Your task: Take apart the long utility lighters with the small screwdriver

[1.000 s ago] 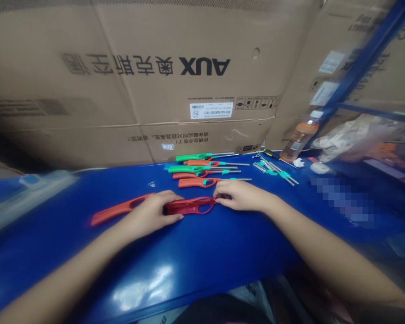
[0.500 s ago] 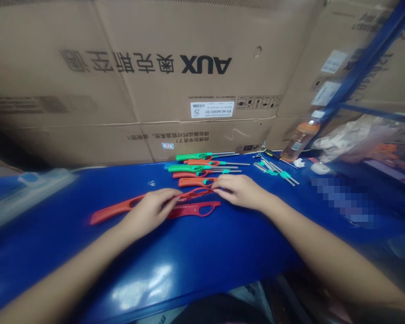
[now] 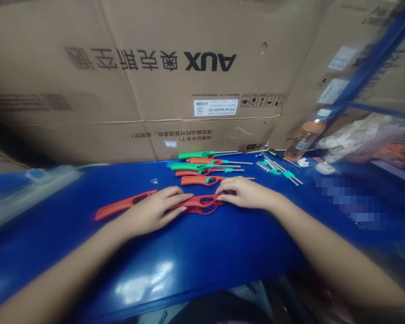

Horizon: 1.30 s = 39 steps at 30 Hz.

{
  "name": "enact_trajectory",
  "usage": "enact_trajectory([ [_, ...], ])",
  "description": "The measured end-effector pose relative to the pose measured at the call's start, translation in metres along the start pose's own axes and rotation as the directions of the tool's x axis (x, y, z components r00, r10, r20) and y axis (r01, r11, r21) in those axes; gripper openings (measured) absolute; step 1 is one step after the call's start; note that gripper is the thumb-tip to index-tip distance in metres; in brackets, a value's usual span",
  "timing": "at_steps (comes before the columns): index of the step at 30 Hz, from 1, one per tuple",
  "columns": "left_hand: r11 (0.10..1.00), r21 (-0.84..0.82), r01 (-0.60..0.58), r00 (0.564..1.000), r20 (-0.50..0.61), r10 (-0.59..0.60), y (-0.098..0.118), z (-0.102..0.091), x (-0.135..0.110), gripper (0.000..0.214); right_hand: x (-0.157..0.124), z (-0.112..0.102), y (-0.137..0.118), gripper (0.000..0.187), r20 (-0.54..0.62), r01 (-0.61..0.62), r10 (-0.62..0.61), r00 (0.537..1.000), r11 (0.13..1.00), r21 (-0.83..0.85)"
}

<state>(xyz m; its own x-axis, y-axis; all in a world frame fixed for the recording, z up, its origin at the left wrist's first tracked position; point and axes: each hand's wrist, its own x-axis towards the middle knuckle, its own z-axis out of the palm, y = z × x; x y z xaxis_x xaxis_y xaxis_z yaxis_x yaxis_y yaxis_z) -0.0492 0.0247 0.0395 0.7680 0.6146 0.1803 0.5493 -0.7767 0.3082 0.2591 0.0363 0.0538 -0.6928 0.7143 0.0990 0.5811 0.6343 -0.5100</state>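
Two red lighter handle halves [image 3: 202,203] lie one over the other, slightly offset, low over the blue table. My left hand [image 3: 151,210] grips their rear part between thumb and fingers, hiding that end. At the front tip, my right hand [image 3: 238,192] pinches the upper half near its trigger loop. Another red-orange handle piece [image 3: 118,208] lies to the left, partly behind my left hand. Just behind my hands rests an orange long-necked lighter [image 3: 200,180]. Beyond it are more such lighters, among them a green one [image 3: 189,166] and a red one [image 3: 192,172], metal tubes pointing right.
Loose metal tubes with teal parts [image 3: 280,168] lie at the back right, by a screwdriver [image 3: 275,154] and a drink bottle [image 3: 305,140]. Tiny pieces [image 3: 154,181] sit behind my left hand. A large cardboard box [image 3: 148,99] walls off the back. A clear plastic container [image 3: 50,182] is at left.
The upper red half has come down from above and behind onto the other half, now overlapping it. Both hands moved with it. The view has shifted slightly.
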Motion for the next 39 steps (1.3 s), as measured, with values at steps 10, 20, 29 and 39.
enact_trajectory([
  [10, 1.000, -0.015, 0.014, 0.998, 0.062, -0.013, -0.006, 0.006, -0.001, 0.036, -0.001, 0.005, 0.003, 0.012, 0.074, -0.002, 0.010, 0.997, 0.993, -0.116],
  [20, 0.998, -0.030, 0.064, 0.998, 0.031, -0.063, -0.001, 0.008, 0.001, 0.040, -0.003, 0.003, 0.002, 0.015, 0.049, 0.039, -0.034, 0.998, 0.992, -0.116],
  [29, 0.924, 0.136, 0.358, 0.934, -0.036, -0.356, -0.048, -0.081, -0.028, 0.045, 0.005, 0.018, 0.014, 0.045, -0.158, 0.023, -0.076, 0.984, 0.949, -0.314],
  [39, 0.739, 0.263, 0.621, 0.686, 0.273, -0.674, -0.087, -0.084, -0.048, 0.047, 0.009, 0.021, 0.013, 0.017, -0.078, -0.009, -0.007, 0.997, 0.979, -0.203],
])
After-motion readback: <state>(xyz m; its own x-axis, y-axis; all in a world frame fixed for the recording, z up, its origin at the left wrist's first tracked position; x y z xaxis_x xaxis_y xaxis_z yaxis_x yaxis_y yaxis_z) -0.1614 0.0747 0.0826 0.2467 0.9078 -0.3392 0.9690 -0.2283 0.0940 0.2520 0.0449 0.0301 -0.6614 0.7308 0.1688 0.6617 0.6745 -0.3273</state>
